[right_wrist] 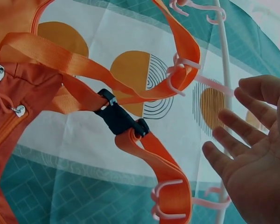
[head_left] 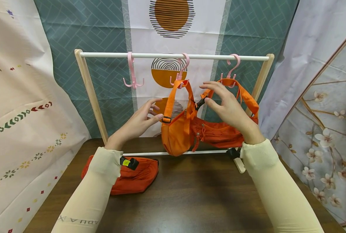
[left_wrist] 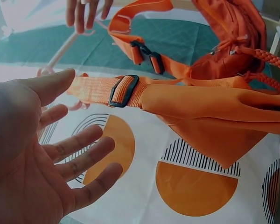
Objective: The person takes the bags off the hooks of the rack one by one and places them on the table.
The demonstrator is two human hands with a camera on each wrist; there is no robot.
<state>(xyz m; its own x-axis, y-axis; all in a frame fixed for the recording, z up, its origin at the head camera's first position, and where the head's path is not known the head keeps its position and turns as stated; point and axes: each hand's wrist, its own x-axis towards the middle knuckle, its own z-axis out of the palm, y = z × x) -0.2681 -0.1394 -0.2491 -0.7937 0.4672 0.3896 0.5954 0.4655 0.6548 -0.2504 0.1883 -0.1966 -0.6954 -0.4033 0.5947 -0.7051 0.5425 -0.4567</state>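
- Behind everything we see a teal-and-white patterned cloth backdrop (head_left: 82, 26); below, a dark brown wooden table (head_left: 173, 207) carries a rack with a round white rail (head_left: 155, 55).
- Taking the head view as our clock face, we find the bright orange fabric bag (head_left: 176, 139) just towards six from the centre, its strap looped over the middle pink plastic hook (head_left: 187, 61) at twelve.
- Towards four hangs a red-orange zipped fabric bag (head_left: 219, 132), its strap over the right pink plastic hook (head_left: 229, 73) at two; a red-orange fabric pouch (head_left: 138, 176) lies on the table at seven.
- We judge both hanging bags light, soft and floppy, hard to break, and apt to swing if nudged; the webbing should grip well, while the smooth cloth may slide.
- For a hold we would choose the strap just above the black plastic slider (head_left: 166, 120), or the webbing beside the black plastic buckle (head_left: 200, 103).
- The left hand (head_left: 138, 120) reaches in from nine, fingers loosely spread and holding nothing; its thumb tip is next to the slider, and we cannot tell whether they touch.
- The right hand (head_left: 229, 108), at three, is raised with fingers apart and slightly bent, gripping nothing; the right wrist view shows it clear of the straps.
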